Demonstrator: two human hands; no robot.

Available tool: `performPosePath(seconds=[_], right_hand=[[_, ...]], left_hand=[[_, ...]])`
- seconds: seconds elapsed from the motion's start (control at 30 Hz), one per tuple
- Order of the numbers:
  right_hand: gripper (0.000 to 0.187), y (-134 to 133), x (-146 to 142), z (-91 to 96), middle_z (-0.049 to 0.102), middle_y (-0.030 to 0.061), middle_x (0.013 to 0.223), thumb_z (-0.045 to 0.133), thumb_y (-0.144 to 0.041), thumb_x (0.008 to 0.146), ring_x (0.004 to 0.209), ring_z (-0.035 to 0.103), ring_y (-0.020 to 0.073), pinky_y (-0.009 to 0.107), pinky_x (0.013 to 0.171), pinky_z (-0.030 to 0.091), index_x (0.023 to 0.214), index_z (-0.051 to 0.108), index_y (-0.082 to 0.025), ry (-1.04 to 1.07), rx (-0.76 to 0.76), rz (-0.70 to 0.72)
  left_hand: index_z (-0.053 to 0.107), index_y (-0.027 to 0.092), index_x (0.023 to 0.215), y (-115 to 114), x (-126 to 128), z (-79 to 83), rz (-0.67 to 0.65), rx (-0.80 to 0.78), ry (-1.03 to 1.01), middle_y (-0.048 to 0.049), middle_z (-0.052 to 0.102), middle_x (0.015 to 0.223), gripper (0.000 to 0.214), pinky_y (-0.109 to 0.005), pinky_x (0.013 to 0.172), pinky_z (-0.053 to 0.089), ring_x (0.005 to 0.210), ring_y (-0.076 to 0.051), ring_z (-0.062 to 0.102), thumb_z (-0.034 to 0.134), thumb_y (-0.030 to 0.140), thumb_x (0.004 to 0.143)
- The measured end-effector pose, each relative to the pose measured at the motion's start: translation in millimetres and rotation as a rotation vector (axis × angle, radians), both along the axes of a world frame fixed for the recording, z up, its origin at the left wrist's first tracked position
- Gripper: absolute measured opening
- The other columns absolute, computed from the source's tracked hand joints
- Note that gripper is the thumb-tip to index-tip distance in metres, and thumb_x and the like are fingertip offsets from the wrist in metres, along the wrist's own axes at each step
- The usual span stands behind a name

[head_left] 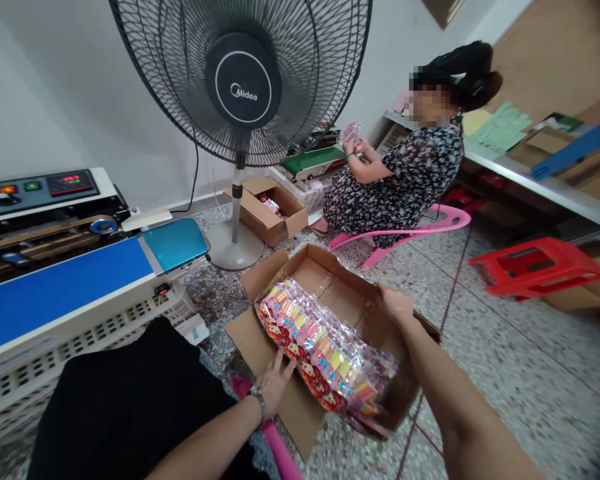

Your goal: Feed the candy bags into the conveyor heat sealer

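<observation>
An open cardboard box [343, 283] stands tilted in front of me, its flaps folded outward. Rows of clear plastic packets [320, 340] with colourful printed contents fill its near side. My right hand [396, 303] grips the box's far right rim, its fingertips partly hidden. Lying over the near edge, by the front row of packets, is my left hand [274, 381]. Its fingers are stretched and apart, and a watch [257, 401] is on that wrist. Whether the left fingertips touch the packets or only the cardboard, I cannot tell.
A standing fan [243, 80] rises behind the box. To the left is a machine with a blue conveyor belt [70, 287]. A person [405, 160] sits on a pink chair [450, 220] holding packets, beside another cardboard box [267, 227]. A red stool [540, 267] stands at right.
</observation>
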State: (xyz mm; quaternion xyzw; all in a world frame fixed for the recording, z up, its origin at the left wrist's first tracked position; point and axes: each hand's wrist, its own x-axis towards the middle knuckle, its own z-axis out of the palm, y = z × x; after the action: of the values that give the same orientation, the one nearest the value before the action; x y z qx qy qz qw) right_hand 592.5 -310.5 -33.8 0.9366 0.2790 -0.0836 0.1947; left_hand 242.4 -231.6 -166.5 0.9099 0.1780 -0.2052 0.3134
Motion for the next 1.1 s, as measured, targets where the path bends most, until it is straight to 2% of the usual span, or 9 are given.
performPosePath(seconds=[0.13, 0.3, 0.47, 0.63, 0.8, 0.97, 1.1], right_hand=[[0.04, 3, 3, 0.6, 0.063, 0.0135, 0.105, 0.033, -0.031, 0.089, 0.091, 0.062, 0.0245, 0.034, 0.071, 0.047, 0.127, 0.043, -0.025, 0.003, -0.01, -0.01], [0.039, 6, -2, 1.4, 0.064, 0.0116, 0.105, 0.03, -0.037, 0.09, 0.092, 0.062, 0.0243, 0.033, 0.07, 0.046, 0.123, 0.047, -0.027, 0.006, -0.003, -0.01], [0.037, 8, -22, 4.3, 0.065, 0.0085, 0.103, 0.027, -0.04, 0.09, 0.087, 0.063, 0.0241, 0.032, 0.066, 0.046, 0.114, 0.054, -0.03, -0.001, -0.028, 0.068], [0.038, 10, -36, 9.0, 0.065, 0.0087, 0.101, 0.026, -0.041, 0.091, 0.087, 0.062, 0.0235, 0.03, 0.066, 0.044, 0.112, 0.055, -0.03, -0.005, -0.064, 0.105], [0.038, 6, -42, 11.5, 0.066, 0.0084, 0.101, 0.027, -0.043, 0.09, 0.086, 0.062, 0.0238, 0.031, 0.067, 0.044, 0.11, 0.056, -0.03, 0.016, -0.083, 0.133], [0.037, 12, -50, 9.7, 0.064, 0.0069, 0.107, 0.027, -0.045, 0.09, 0.089, 0.061, 0.0241, 0.033, 0.07, 0.043, 0.114, 0.054, -0.033, 0.038, -0.043, 0.194], [0.035, 24, -50, 6.0, 0.063, 0.0087, 0.108, 0.028, -0.039, 0.091, 0.091, 0.061, 0.0245, 0.033, 0.069, 0.044, 0.114, 0.052, -0.03, 0.043, -0.004, 0.189]], left_hand=[[0.011, 0.027, 0.141, 5, 3, 8.8, -0.098, 0.043, 0.029, -0.0101, 0.004, 0.151, 0.097, -0.04, 0.071, 0.05, 0.109, -0.035, 0.048, 0.055, 0.004, 0.057], [0.021, 0.027, 0.138, 14, 8, 7.0, -0.124, 0.008, 0.016, -0.0107, 0.015, 0.149, 0.093, -0.042, 0.08, 0.048, 0.11, -0.035, 0.049, 0.059, 0.005, 0.056], [0.021, 0.023, 0.138, 22, 7, 5.3, -0.107, -0.019, 0.014, -0.0123, 0.027, 0.144, 0.091, -0.038, 0.084, 0.046, 0.108, -0.029, 0.052, 0.056, 0.007, 0.055], [0.031, 0.019, 0.132, 26, 1, 6.1, -0.108, -0.031, 0.016, -0.014, 0.038, 0.136, 0.076, -0.035, 0.084, 0.045, 0.104, -0.026, 0.055, 0.05, 0.007, 0.06], [0.043, 0.019, 0.121, 28, 0, 7.6, -0.122, -0.023, 0.038, -0.0116, 0.049, 0.123, 0.058, -0.034, 0.084, 0.044, 0.1, -0.023, 0.056, 0.047, 0.006, 0.064], [0.05, 0.017, 0.111, 28, -5, 13.1, -0.141, -0.007, 0.053, -0.0113, 0.053, 0.116, 0.049, -0.036, 0.085, 0.044, 0.104, -0.026, 0.053, 0.051, 0.008, 0.063], [0.041, 0.019, 0.124, 28, -8, 14.9, -0.158, 0.009, 0.029, -0.0121, 0.045, 0.129, 0.061, -0.037, 0.086, 0.044, 0.106, -0.026, 0.053, 0.049, 0.009, 0.065]])
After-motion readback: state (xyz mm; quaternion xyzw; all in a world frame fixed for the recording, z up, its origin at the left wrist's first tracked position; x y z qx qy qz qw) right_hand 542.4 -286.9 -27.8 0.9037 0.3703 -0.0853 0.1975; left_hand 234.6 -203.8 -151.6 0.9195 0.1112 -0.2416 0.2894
